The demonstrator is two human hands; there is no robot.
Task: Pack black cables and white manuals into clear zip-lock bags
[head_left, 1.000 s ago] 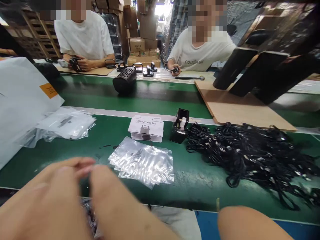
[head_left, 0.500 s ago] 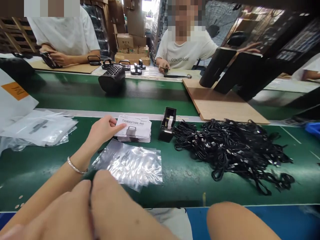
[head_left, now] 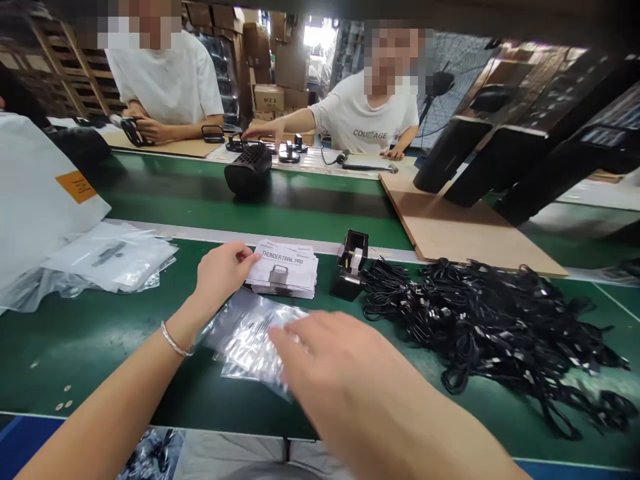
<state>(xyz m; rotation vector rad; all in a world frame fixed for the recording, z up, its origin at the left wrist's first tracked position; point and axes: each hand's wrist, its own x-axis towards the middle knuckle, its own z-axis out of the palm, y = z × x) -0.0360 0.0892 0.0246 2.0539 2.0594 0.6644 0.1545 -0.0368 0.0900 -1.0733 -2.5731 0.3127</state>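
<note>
A stack of printed leaflets (head_left: 287,270) titled "Thunder Trail Pro" lies on the green work surface. My left hand (head_left: 225,270), with a bracelet at the wrist, pinches the left edge of the top leaflet between thumb and finger. Just in front of the stack are clear plastic bags (head_left: 250,340), loosely layered. Over their right side hangs my right hand (head_left: 325,353), smeared by motion; its fingers point left, and whether they touch a bag is unclear. A black tape dispenser (head_left: 350,267) stands right of the leaflets.
Bundled black cables (head_left: 480,327) are heaped on the right. More filled clear bags (head_left: 113,257) and a white sack (head_left: 35,200) lie left. Beyond are a black perforated housing (head_left: 249,170), a wooden board (head_left: 465,227) with black cylinders (head_left: 450,157), and two co-workers opposite.
My right hand has swung from the lower left to above the clear bags. My left hand stays at the leaflets. The view has shifted, and the co-worker opposite now reaches toward the black parts.
</note>
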